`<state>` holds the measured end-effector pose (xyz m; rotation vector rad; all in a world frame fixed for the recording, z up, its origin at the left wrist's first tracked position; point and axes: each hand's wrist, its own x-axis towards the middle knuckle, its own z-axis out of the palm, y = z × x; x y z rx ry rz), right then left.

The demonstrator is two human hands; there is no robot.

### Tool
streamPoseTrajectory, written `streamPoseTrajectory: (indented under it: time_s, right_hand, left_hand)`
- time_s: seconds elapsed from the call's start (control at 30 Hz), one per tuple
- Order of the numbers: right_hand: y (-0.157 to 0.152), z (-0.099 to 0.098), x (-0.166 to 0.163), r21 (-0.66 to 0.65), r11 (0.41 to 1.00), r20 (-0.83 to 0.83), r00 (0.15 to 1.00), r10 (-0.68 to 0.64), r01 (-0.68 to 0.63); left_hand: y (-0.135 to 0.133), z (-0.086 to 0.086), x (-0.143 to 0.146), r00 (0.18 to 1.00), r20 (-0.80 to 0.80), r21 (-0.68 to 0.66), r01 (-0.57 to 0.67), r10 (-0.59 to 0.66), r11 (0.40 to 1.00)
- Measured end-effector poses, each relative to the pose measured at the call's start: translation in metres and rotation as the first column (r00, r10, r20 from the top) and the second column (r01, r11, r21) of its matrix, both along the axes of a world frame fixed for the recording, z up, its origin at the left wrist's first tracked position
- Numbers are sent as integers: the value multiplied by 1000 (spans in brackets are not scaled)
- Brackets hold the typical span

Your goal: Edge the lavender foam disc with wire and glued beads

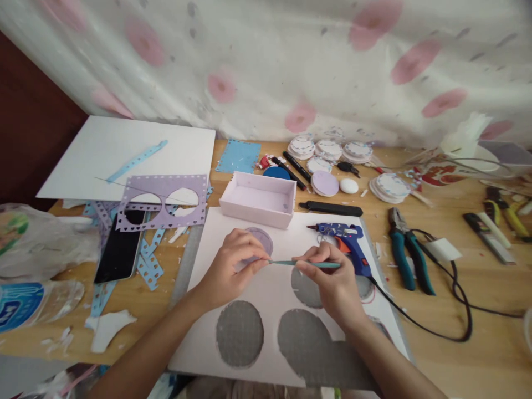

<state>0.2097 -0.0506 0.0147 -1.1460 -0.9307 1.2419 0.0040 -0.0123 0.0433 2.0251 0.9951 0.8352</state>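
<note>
My right hand (328, 277) is closed round a slim teal stick-like tool (286, 262), held level above the white foam sheet (203, 288). Its exact kind is too small to tell. The tool's left end meets the pinched fingertips of my left hand (236, 260); what they grip there is too small to make out. Behind my left hand a round lilac disc (260, 241) lies on the sheet, partly covered by the fingers. Round holes in the sheet show a grey mat (240, 334) underneath. A blue glue gun (349, 238) rests just beyond my right hand.
An open pale pink box (257, 213) stands behind my hands. Teal-handled pliers (409, 255) and a black cable (436, 332) lie on the right. Layered white discs (328, 149) sit at the back. A phone (120, 249), punched lilac card (164, 219) and plastic bottle (41, 305) are left.
</note>
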Motion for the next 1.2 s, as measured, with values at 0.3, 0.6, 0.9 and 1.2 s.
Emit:
streamPoseTrajectory:
  time_s: [0.3, 0.6, 0.9, 1.2]
  right_hand:
    - [4, -1, 2, -38, 999, -53, 998, 17, -19]
    - [2, 1, 1, 68, 998, 73, 997, -20, 15]
    - [4, 1, 3, 34, 999, 60, 998, -15, 13]
    - [4, -1, 4, 39, 999, 76, 997, -13, 10]
  left_hand:
    - [4, 2, -2, 999, -22, 89, -25, 27, 996]
    - [5, -2, -1, 989, -142, 178, -4, 30, 984]
    - [7, 1, -1, 991, -137, 160, 14, 9, 987]
    - [8, 2, 0, 988, -152, 165, 26, 0, 986]
